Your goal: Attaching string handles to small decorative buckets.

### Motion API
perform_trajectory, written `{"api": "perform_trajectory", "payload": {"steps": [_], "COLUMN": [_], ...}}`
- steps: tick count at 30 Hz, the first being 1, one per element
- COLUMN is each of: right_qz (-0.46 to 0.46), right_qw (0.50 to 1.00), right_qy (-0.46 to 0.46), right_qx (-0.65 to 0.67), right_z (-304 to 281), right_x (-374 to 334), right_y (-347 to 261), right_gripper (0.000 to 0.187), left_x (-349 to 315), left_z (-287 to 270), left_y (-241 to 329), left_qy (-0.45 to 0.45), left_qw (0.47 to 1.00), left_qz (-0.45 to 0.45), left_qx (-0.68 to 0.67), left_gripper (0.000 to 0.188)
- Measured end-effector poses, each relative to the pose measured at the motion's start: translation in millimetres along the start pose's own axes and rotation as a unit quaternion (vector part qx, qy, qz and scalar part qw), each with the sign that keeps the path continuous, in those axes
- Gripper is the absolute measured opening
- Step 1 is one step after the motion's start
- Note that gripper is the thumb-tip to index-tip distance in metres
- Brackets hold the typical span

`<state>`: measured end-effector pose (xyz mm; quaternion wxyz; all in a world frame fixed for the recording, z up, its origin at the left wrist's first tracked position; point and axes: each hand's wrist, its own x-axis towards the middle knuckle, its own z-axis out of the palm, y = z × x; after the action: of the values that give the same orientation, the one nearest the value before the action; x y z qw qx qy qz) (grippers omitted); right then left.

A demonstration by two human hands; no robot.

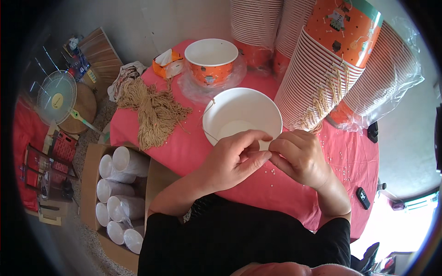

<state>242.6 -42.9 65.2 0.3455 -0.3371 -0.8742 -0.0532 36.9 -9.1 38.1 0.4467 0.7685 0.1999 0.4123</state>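
A paper bucket (225, 108) with a white inside lies tilted toward me on the pink-covered table. A thin tan cord (211, 106) shows at its left rim, and a strand runs toward my left hand. At the bucket's near rim, my left hand (241, 158) has its fingers curled, with the thumb tip touching my right hand's fingertips. My right hand (299, 156) is closed in a pinch there. Whatever lies between the fingers is hidden or too small to make out. Left of the bucket sits a loose bundle of tan cords (154, 112).
A leaning stack of orange-patterned buckets (317, 78) with cords hanging from it stands right; plastic-wrapped stacks (384, 83) are behind. Another bucket (212, 60) and a tissue pack (166, 63) are at the back. A cardboard box (90, 184) of wrapped white cups stands lower left. A black device (363, 198) lies right.
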Motion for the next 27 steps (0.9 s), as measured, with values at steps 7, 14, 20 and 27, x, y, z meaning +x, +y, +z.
{"api": "perform_trajectory", "payload": {"steps": [7,14,20,27], "right_qz": [0.031,0.101,0.184,0.068], "right_qw": [0.999,0.980,0.955,0.994], "right_qy": [-0.013,-0.137,0.185,0.039], "right_qx": [0.027,0.100,0.141,0.076], "right_z": [-3,-11,-63,-42], "right_x": [-4,-13,-27,-30], "right_y": [-2,7,23,15], "right_gripper": [0.018,0.024,0.049,0.030], "left_x": [1,0,1,15], "left_z": [0,-3,-19,-20], "left_y": [-2,-6,-8,-12], "left_qy": [0.028,0.033,0.095,0.078], "left_qw": [0.998,0.987,0.979,0.985], "left_qz": [0.024,0.071,0.073,0.033], "left_qx": [0.058,0.137,0.165,0.148], "left_gripper": [0.010,0.009,0.009,0.007]}}
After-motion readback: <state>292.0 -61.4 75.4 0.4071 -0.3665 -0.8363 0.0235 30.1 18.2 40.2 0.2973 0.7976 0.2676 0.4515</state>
